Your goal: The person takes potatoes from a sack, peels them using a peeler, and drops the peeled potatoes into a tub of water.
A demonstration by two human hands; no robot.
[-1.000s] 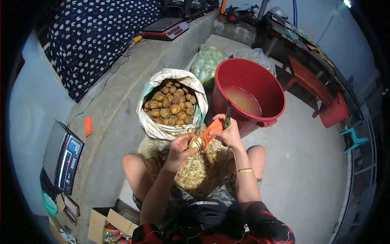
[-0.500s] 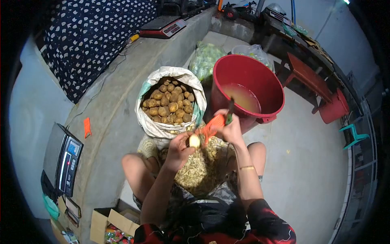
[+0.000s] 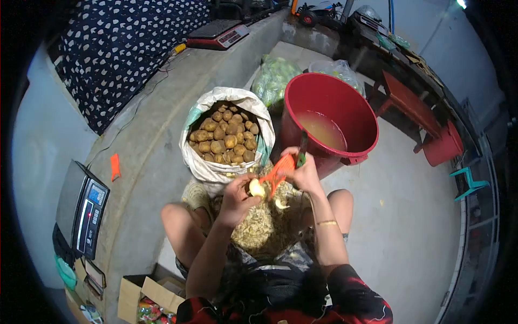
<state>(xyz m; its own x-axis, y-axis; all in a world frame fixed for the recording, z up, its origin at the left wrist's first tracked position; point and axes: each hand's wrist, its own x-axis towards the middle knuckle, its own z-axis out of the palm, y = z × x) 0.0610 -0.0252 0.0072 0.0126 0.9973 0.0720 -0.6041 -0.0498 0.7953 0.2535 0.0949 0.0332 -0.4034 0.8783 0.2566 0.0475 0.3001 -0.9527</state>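
Note:
My left hand (image 3: 236,200) is closed around a potato (image 3: 257,188) whose pale, peeled side faces up. In my right hand (image 3: 305,174) is an orange peeler (image 3: 279,170), its head close beside the potato. A knife (image 3: 301,151) with a green handle and dark blade also sticks up from that hand. One curled strip of peel (image 3: 281,203) shows below the peeler. Between my legs lies a heap of potato peelings (image 3: 256,229). Just beyond my hands stands an open white sack (image 3: 202,171) of unpeeled brown potatoes (image 3: 229,141).
A large red tub (image 3: 330,86) with cloudy liquid stands right of the sack, near my right hand. Behind are plastic bags of green produce (image 3: 276,81). A digital scale (image 3: 89,216) and another orange peeler (image 3: 115,167) rest on the left ledge. A cardboard box (image 3: 132,299) sits lower left.
A curled strip of peel now shows below the peeler, over the heap. The peeler and knife have shifted slightly, and more of the potato's pale surface faces up.

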